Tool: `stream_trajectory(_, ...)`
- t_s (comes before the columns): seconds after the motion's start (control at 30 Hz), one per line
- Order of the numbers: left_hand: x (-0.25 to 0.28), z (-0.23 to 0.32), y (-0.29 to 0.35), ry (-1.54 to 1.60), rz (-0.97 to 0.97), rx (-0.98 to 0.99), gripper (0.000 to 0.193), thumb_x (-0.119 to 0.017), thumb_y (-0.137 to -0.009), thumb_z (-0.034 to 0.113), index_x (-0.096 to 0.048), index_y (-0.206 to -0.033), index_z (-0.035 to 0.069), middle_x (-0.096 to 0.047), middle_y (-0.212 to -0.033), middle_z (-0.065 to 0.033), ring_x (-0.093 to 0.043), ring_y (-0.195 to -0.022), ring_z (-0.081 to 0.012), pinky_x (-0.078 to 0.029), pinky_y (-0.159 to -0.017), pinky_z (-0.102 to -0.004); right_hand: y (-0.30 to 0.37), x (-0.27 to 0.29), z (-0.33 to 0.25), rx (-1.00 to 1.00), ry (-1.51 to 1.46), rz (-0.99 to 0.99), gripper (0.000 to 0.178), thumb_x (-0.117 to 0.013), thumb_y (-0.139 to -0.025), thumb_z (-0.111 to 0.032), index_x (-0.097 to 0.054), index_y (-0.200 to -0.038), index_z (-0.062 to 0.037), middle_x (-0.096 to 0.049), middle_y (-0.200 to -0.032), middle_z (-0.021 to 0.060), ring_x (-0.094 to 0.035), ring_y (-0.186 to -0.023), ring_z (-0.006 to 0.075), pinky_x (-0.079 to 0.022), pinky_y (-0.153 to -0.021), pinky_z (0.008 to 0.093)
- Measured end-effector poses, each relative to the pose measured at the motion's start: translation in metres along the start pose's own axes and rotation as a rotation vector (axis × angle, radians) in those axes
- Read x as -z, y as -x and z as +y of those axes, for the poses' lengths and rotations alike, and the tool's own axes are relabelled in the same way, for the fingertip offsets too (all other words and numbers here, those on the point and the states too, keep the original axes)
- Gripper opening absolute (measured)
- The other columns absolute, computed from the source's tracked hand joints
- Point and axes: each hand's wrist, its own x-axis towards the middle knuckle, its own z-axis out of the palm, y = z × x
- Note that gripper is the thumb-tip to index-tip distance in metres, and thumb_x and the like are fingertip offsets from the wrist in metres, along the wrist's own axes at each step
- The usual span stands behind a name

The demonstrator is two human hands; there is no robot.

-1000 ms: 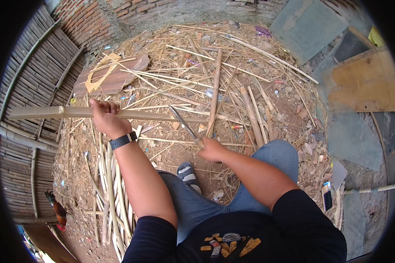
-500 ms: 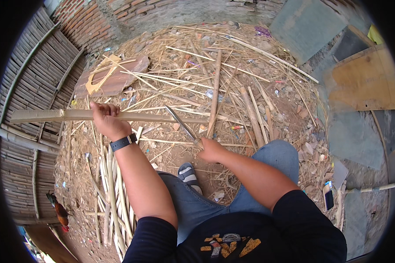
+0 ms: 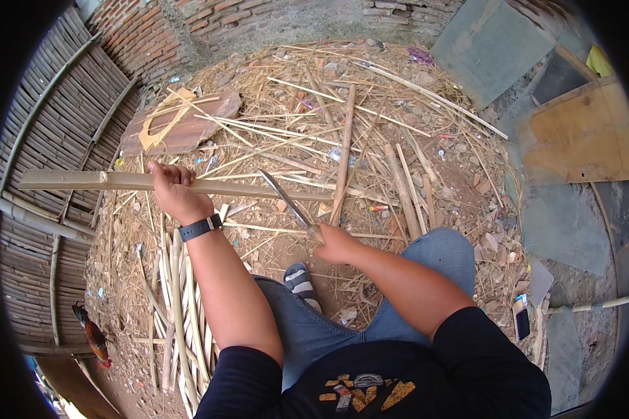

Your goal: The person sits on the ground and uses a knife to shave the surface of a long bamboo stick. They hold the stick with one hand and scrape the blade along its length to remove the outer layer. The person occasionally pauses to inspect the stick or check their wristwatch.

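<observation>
My left hand (image 3: 178,197) is wrapped around a long split bamboo slat (image 3: 66,180), held level across the left and middle of the view. A node ring shows on the slat left of my fingers. In my right hand (image 3: 335,244) is a machete (image 3: 284,197), gripped by its handle. Its long narrow blade slants up and left, crossing the slat's right part in the picture; whether steel and bamboo touch, I cannot tell.
Split bamboo strips (image 3: 178,307) lie piled left of my legs. Poles (image 3: 344,150) and thin strips litter the rubble-strewn ground ahead. A rooster (image 3: 94,335) stands by the bamboo wall (image 3: 38,133). Boards (image 3: 580,133) lean at right, with a phone (image 3: 521,320) nearer me.
Both hands sit slightly lower and to the right in the picture, partly with a small view shift. The grips on the slat and the machete are the same.
</observation>
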Motion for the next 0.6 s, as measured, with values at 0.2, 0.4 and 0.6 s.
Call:
stream_trajectory(0.2, -0.001, 0.000, 0.000, -0.003, 0.006, -0.010, 0.033, -0.059, -0.096, 0.035, -0.042, -0.075, 0.016, -0.030, -0.059, 0.0039, -0.029, -0.053, -0.0096, -0.026, -0.053, -0.0258, -0.004, -0.003, 0.007, -0.038, -0.043, -0.019, 0.046, -0.068, -0.077, -0.023, -0.053, -0.113, 0.0023, -0.064, -0.099, 0.0262, -0.064, -0.095, 0.0393, -0.051, -0.082, 0.0437)
stream_trajectory(0.4, 0.001, 0.000, -0.003, 0.007, 0.009, -0.005, 0.034, -0.059, -0.096, 0.035, -0.042, -0.074, 0.016, -0.030, -0.059, 0.0038, -0.029, -0.052, -0.0094, -0.025, -0.050, -0.0258, 0.001, 0.002, -0.002, -0.062, -0.141, -0.054, 0.044, -0.067, -0.075, -0.020, -0.055, -0.111, 0.0025, -0.064, -0.099, 0.0280, -0.064, -0.096, 0.0404, -0.051, -0.083, 0.0443)
stream_trajectory(0.6, 0.001, 0.000, -0.002, 0.009, 0.022, -0.004, 0.034, -0.059, -0.096, 0.035, -0.041, -0.074, 0.016, -0.030, -0.059, 0.0040, -0.028, -0.052, -0.0091, -0.025, -0.050, -0.0257, 0.005, 0.009, -0.009, -0.095, -0.158, -0.085, 0.050, -0.067, -0.075, -0.021, -0.054, -0.117, 0.0033, -0.064, -0.101, 0.0292, -0.064, -0.098, 0.0404, -0.051, -0.084, 0.0437)
